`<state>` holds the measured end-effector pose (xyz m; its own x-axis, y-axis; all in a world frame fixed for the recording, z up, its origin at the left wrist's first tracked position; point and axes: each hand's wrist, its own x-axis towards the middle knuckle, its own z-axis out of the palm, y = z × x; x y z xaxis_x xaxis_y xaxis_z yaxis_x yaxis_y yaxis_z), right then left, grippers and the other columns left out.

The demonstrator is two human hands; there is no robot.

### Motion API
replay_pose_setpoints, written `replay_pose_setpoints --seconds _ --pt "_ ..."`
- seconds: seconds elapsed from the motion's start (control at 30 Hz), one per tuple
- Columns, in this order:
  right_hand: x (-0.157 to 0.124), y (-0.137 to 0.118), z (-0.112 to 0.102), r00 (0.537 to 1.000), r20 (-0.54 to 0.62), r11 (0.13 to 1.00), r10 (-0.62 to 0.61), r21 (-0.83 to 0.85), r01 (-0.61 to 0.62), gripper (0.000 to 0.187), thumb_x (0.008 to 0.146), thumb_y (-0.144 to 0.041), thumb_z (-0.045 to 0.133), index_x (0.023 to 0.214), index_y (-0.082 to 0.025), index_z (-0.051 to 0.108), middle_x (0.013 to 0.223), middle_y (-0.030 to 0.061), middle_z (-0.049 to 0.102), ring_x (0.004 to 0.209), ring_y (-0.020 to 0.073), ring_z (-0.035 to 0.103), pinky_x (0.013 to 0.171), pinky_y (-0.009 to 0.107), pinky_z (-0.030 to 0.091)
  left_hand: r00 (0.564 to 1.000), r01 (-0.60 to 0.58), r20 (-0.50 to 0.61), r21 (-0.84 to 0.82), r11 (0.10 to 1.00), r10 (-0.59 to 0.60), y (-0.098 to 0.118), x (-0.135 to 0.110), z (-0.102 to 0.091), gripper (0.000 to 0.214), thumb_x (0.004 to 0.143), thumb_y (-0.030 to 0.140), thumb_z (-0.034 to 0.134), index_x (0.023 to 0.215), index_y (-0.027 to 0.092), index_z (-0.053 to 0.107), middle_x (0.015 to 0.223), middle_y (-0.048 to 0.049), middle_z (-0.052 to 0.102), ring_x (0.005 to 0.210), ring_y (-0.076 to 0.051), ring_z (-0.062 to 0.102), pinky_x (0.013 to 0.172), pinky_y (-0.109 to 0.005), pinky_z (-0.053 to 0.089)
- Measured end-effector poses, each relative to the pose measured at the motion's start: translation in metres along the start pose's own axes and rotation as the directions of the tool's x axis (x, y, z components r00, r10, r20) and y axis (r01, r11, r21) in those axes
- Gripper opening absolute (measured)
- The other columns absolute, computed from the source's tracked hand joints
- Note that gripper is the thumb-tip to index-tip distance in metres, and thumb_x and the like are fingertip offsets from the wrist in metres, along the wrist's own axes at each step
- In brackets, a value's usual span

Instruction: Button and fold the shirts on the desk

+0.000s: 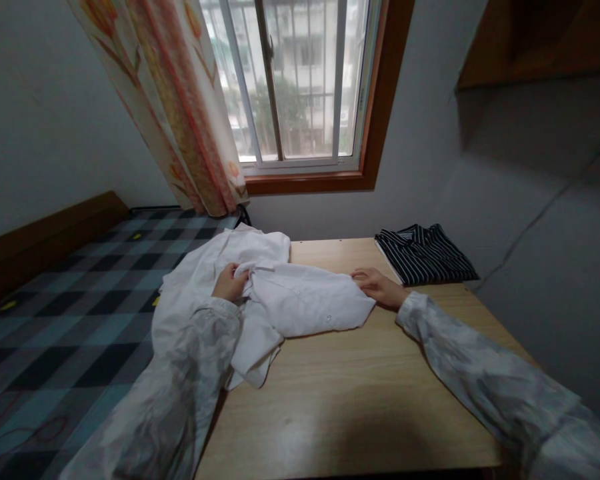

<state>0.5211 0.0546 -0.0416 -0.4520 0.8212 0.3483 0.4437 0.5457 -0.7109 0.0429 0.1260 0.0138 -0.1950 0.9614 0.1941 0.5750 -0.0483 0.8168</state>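
A white button-up shirt lies loosely spread over the left part of a wooden table, with a bunched portion to the left and one section stretched out toward the right. My left hand is closed on a gathered fold near the shirt's middle. At the far right end of the stretched section rests my right hand, its fingers extended and touching the fabric edge. The thumb of that hand is hard to make out. A small button shows on the stretched section.
A folded black-and-white striped garment lies at the table's back right corner. To the left is a bed with a checked sheet. A window with a floral curtain is behind, and a wooden cabinet hangs upper right.
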Motion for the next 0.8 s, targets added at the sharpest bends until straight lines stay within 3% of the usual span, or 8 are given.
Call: replay_pose_setpoints --seconds 0.07,0.13,0.27,0.4,0.5,0.63,0.73,0.8 --pt "-0.003 0.0 0.001 0.983 -0.172 0.996 0.064 0.074 -0.052 0.034 0.096 -0.054 0.064 0.098 -0.025 0.081 0.133 0.0121 0.072 0.131 0.0319 0.061 0.121 0.05 0.041 1.0 0.014 0.005 0.008 1.0 -0.014 0.004 -0.002 -0.003 0.026 0.068 0.041 0.073 0.082 0.023 0.059 0.079 -0.0015 0.069 0.082 -0.025 0.065 0.075 -0.033 0.052" --pt "-0.006 0.002 -0.008 0.934 -0.309 0.969 0.179 0.222 -0.113 0.033 0.097 -0.053 0.061 0.103 -0.025 0.077 0.125 0.0105 0.073 0.124 0.029 0.065 0.114 0.046 0.047 1.0 0.03 0.006 0.017 0.999 -0.03 0.007 -0.003 -0.007 0.026 0.068 0.041 0.073 0.082 0.023 0.059 0.079 -0.0016 0.069 0.083 -0.025 0.065 0.075 -0.033 0.052" --pt "-0.011 0.008 -0.053 0.79 -0.49 0.893 0.368 0.424 -0.153 0.035 0.088 -0.059 0.069 0.093 -0.025 0.066 0.095 0.003 0.071 0.093 0.0218 0.068 0.089 0.034 0.057 0.996 0.081 -0.025 0.031 0.996 -0.081 0.006 0.0 -0.013 0.029 0.067 0.043 0.074 0.083 0.023 0.059 0.078 -0.0011 0.068 0.081 -0.025 0.065 0.073 -0.032 0.051" --pt "-0.011 0.005 -0.11 0.707 -0.542 0.869 0.454 0.446 -0.215 0.046 0.075 -0.066 0.079 0.086 -0.024 0.062 0.076 -0.0011 0.065 0.072 0.0182 0.064 0.067 0.028 0.054 0.997 0.072 0.007 -0.001 0.997 -0.072 0.011 0.003 -0.012 0.034 0.066 0.049 0.073 0.084 0.022 0.061 0.077 -0.001 0.068 0.079 -0.024 0.064 0.07 -0.031 0.049" --pt "-0.011 -0.003 -0.146 0.698 -0.527 0.86 0.485 0.429 -0.274 0.046 0.074 -0.065 0.083 0.084 -0.024 0.066 0.072 0.0006 0.067 0.065 0.0188 0.063 0.059 0.029 0.052 0.999 0.014 0.04 -0.056 0.998 -0.012 0.018 0.002 -0.009 0.043 0.066 0.056 0.074 0.088 0.021 0.063 0.08 -0.0017 0.07 0.08 -0.023 0.065 0.071 -0.031 0.05" --pt "-0.019 -0.004 -0.173 0.717 -0.454 0.849 0.529 0.259 -0.461 0.04 0.073 -0.058 0.088 0.08 -0.022 0.072 0.07 0.0048 0.069 0.063 0.0197 0.062 0.059 0.031 0.05 0.998 -0.004 0.068 -0.029 1.0 0.006 0.017 -0.002 -0.008 0.047 0.068 0.061 0.073 0.09 0.021 0.063 0.082 -0.0032 0.072 0.08 -0.025 0.067 0.07 -0.032 0.051" --pt "-0.03 -0.001 -0.168 0.717 -0.475 0.768 0.51 -0.122 -0.628 0.034 0.076 -0.052 0.087 0.077 -0.021 0.073 0.067 0.0049 0.067 0.064 0.0199 0.059 0.064 0.033 0.048 0.988 -0.067 0.147 0.192 0.979 0.039 0.007 -0.01 -0.007 0.039 0.073 0.057 0.069 0.089 0.022 0.064 0.086 -0.0047 0.073 0.085 -0.027 0.069 0.075 -0.034 0.053" --pt "-0.034 -0.005 -0.155 0.758 -0.509 0.674 0.407 -0.393 -0.625 0.028 0.08 -0.048 0.082 0.08 -0.021 0.073 0.075 0.0074 0.069 0.072 0.0228 0.061 0.071 0.036 0.049 0.977 -0.151 0.197 0.386 0.91 0.078 0.005 -0.018 -0.007 0.036 0.077 0.054 0.068 0.093 0.021 0.066 0.093 -0.0082 0.075 0.09 -0.031 0.071 0.08 -0.037 0.053"
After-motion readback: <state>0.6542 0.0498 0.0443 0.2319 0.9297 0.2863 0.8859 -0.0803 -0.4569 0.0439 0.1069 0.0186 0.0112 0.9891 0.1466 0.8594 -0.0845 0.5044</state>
